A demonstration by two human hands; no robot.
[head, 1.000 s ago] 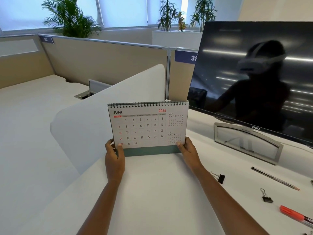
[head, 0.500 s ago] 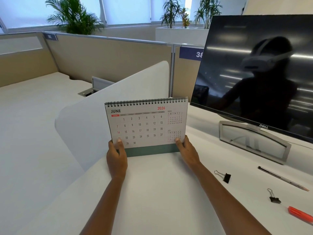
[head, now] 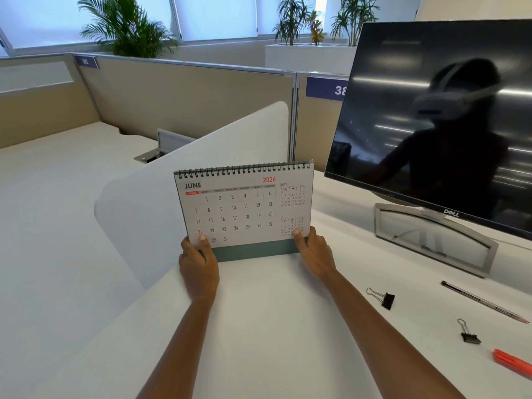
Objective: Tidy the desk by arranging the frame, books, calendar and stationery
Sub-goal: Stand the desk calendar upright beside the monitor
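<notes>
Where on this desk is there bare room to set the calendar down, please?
Bare desk lies in front of the calendar, between the forearms, to the near edge; another free strip separates calendar and monitor stand. The right is crowded: two binder clips, pencil, red marker.

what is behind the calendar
Behind the calendar rises a white rounded divider panel, with a beige partition farther back. The calendar hides the panel's lower right part and the desk strip behind it; whatever lies there cannot be seen.
</notes>
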